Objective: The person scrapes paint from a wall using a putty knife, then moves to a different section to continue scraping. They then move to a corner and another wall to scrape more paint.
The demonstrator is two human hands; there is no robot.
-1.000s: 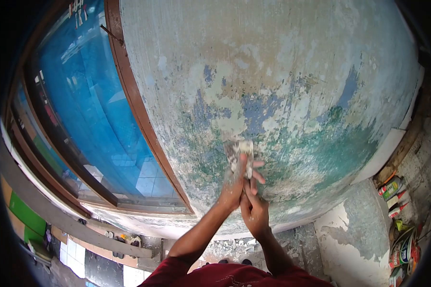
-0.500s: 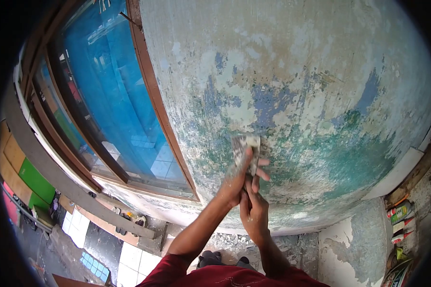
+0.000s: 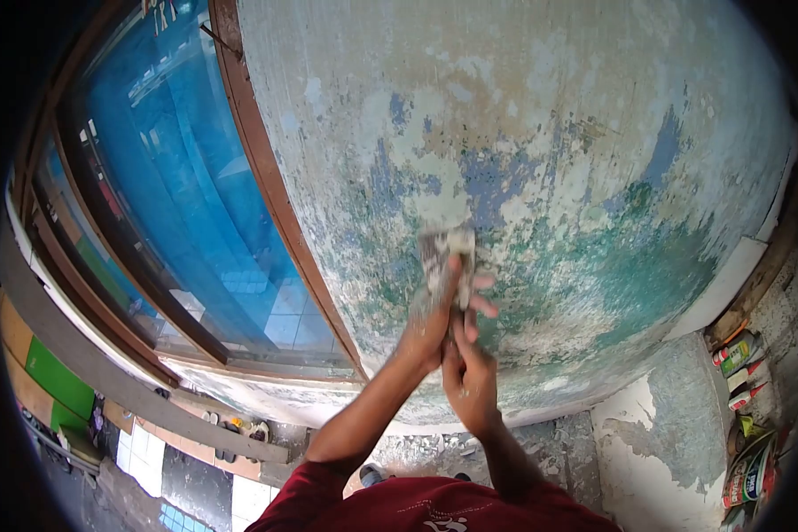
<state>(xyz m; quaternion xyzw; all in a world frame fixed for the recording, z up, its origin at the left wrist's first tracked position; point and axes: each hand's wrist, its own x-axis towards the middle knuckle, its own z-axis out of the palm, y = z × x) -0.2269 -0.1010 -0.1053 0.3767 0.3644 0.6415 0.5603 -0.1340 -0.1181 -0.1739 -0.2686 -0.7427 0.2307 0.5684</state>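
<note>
A flat scraper with a pale, dirty blade lies against the peeling wall. My left hand is on the scraper, one finger stretched along its face and other fingers spread at its right side; motion blurs them. Just below, my right hand has its fingers closed round the lower end of the tool, mostly hidden by the hands. Blue, green and whitish paint patches surround the blade.
A brown-framed window with blue behind the glass stands at the left. Bottles and a can are at the lower right. Shoes lie at the lower left, and debris covers the ground below the wall.
Both hands and the scraper have moved slightly up the wall. The view has shifted a little, showing more of the can and shirt.
</note>
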